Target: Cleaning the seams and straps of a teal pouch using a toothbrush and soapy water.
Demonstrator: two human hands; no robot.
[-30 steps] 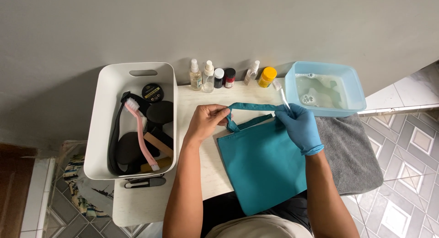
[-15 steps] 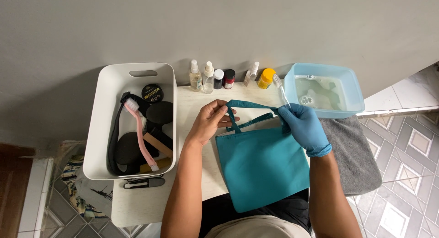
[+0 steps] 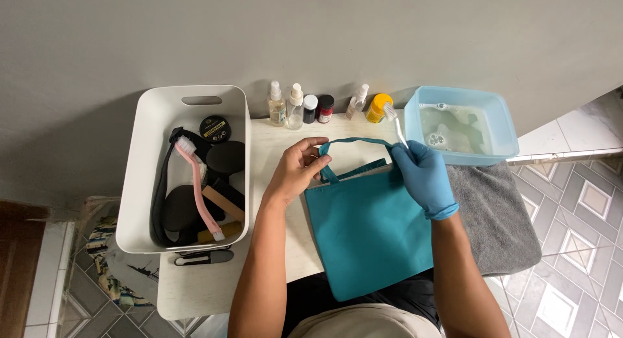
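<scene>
Teal cloth makes up the small tote bag (image 3: 370, 231), which lies flat on the pale table (image 3: 272, 156), with its lower edge hanging over toward the person's lap. One of its handles (image 3: 357, 142) is stretched out between the two hands. The bare left hand (image 3: 295, 172) pinches the left end of that handle. The right hand (image 3: 422, 176), in a blue glove, grips the right end and also holds a small white toothbrush (image 3: 393, 122) with the bristles pointing up and away. So both hands are closed, each on one end of the handle.

Just behind the right hand stands a light blue tub (image 3: 503, 127) of cloudy water, partly on a grey towel (image 3: 493, 215). A row of little bottles (image 3: 321, 108) stands by the wall. On the left sits a white bin (image 3: 146, 182) with a pink brush (image 3: 198, 182) and dark tins inside.

It looks like the handle is being held tight for scrubbing. A good next move would likely be to bring the bristles down onto the strap and rub along it, while the left hand holds it taut. The brush may need a dip in the tub first; whether it is wet cannot be told.
</scene>
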